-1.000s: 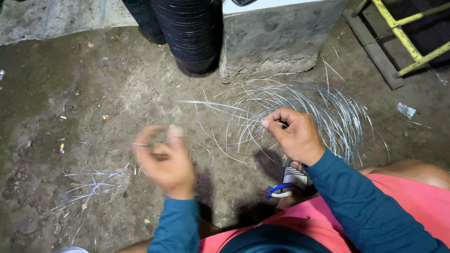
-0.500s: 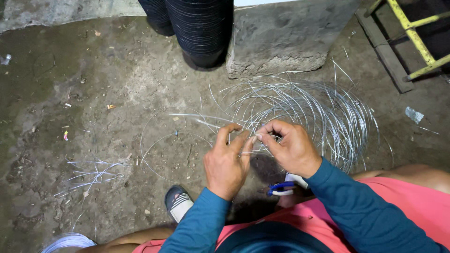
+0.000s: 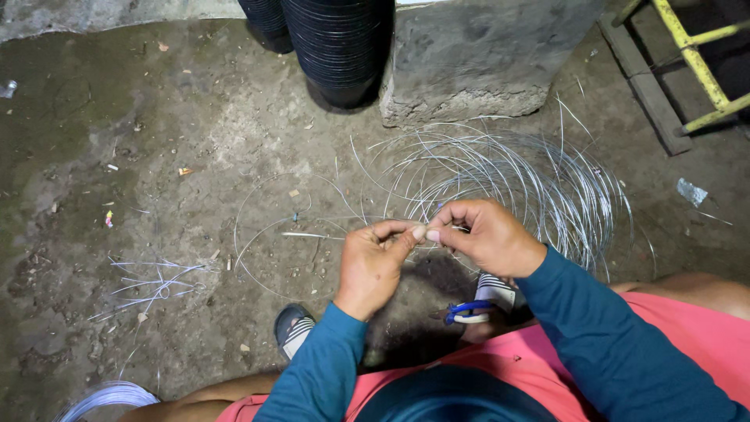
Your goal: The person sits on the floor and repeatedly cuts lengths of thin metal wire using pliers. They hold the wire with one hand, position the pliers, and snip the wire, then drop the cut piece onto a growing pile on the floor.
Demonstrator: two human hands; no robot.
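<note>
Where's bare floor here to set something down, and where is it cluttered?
Free: upper-left dirt floor, between the black pot stacks and the cut wire bundle. Crowded: the wire coil below the concrete block. Left hand and right hand pinch a wire strand looping left.

A crumpled clear wrapper [image 3: 691,191] lies at right.

Your left hand [image 3: 373,262] is no longer off to the left of the wire coil [image 3: 500,184], as it was a second ago; it now sits against your right hand [image 3: 488,237] at the coil's near edge, fingertips [image 3: 420,232] touching. A thin wire loop [image 3: 285,234] now lies left of the coil.
</note>
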